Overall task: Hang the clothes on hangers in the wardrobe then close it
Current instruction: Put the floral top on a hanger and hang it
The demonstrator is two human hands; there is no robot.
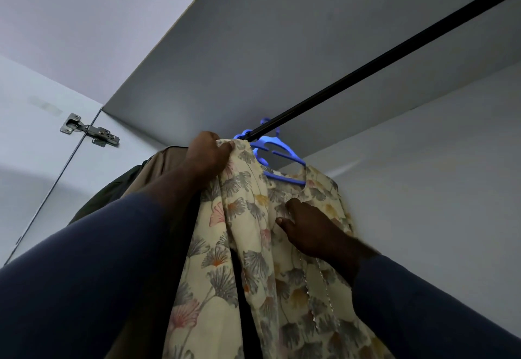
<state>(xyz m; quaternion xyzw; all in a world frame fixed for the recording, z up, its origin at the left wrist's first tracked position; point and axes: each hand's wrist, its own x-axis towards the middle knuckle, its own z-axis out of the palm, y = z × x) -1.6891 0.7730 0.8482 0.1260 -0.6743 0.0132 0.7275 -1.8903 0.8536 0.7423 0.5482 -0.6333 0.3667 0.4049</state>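
Your left hand [210,150] is up at the rail [366,68], and its fingers [225,148] are curled tight round a bunched fold at the top of the floral dress [242,246]. That fold sits just beside the hook of the blue hanger [282,155], which is hooked over the rail. The dress's neckline is on the hanger's arms, and the cloth falls from there between your two forearms.

Your right hand [307,229] lies lower, on the front of the dress below the hanger. Its fingers [294,203] are stretched out flat against the fabric and the thumb is spread apart from them, so it touches the cloth without gripping any fold you can see.

Behind your left wrist, a brown garment [166,158] and a dark green one [112,189] hang on the same rail, touching the dress's left side. The wardrobe's top panel [253,48] runs above the rail. The door [28,133] stands open on your left, with its metal hinge [90,130] in plain sight.
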